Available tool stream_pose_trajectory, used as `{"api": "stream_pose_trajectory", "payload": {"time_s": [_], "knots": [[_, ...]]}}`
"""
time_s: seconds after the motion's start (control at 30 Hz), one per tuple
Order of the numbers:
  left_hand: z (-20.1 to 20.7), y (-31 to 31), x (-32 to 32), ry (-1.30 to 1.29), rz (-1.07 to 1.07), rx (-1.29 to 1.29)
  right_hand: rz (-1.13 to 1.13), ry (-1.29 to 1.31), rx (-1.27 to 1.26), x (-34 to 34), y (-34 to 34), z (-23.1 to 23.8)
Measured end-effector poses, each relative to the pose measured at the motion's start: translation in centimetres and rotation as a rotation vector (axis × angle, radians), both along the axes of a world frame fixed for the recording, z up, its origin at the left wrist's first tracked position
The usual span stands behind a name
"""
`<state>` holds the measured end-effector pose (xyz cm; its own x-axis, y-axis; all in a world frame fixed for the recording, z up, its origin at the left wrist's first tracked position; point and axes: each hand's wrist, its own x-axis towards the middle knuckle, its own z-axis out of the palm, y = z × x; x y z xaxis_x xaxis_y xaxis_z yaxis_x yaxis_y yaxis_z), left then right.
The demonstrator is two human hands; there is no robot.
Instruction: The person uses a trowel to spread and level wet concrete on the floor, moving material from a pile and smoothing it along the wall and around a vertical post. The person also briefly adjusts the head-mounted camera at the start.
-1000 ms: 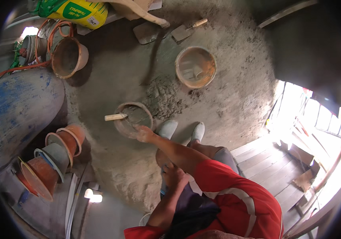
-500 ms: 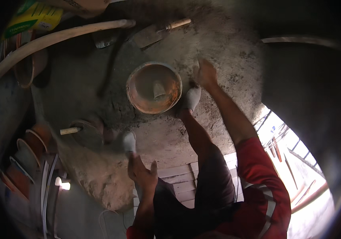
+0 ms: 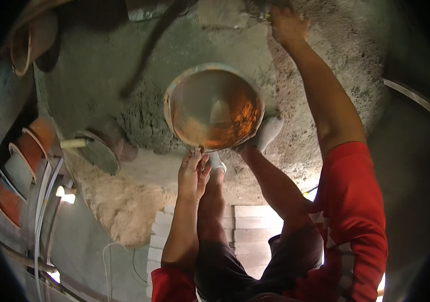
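Note:
A round bucket (image 3: pixel 177 128) with orange stains and grey residue inside stands upright in the middle. An upright pale shape (image 3: pixel 220 111) shows inside it. My left hand (image 3: pixel 193 175) is at the near edge, its fingers pinched on the bucket's rim or wire handle; which of the two is hard to tell. Stretched far ahead to the right, my right hand (image 3: pixel 289 29) has its fingers spread. It is beside the flat grey blade of a trowel (image 3: pixel 222 13). The trowel's handle and the hand's fingertips are blurred, and any contact between them is unclear.
Left of the bucket lies a tilted container (image 3: pixel 105 146) with a pale handle (image 3: pixel 74 143) sticking out. Stacked buckets (image 3: pixel 39 135) and long strips (image 3: pixel 44 201) line the left side. Another bucket (image 3: pixel 22 50) lies at far left. My feet (image 3: pixel 270 132) are close to the bucket. Pale blocks (image 3: pixel 252 224) sit behind.
My left hand has moved forward to the bucket's near edge and closed there. My right hand has reached farther ahead toward the trowel. The view has come closer to the bucket.

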<state>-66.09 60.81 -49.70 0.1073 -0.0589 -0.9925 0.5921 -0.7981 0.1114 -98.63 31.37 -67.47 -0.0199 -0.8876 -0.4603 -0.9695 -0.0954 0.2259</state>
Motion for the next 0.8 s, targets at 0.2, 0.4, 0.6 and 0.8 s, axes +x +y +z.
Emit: {"api": "stream_pose_trajectory", "payload": {"time_s": [0.2, 0.4, 0.6, 0.8], "knots": [[5.4, -1.3, -1.9, -0.125, 0.168, -0.224, -0.596, -0.492, 0.067, -0.7, 10.9, 4.3], [9.7, -7.6, -1.1, 0.155, 0.244, -0.420, -0.959, -0.626, 0.012, -9.0, 35.2, 11.3], [20.1, -14.3, 8.2, 0.058, -0.010, -0.533, -1.663, -0.263, 0.463, -9.8, 54.8, 27.6], [18.3, -18.9, 21.0, -0.098, -0.211, -0.505, -1.834, -0.156, 0.504, -9.6, 65.7, 35.1]]}}
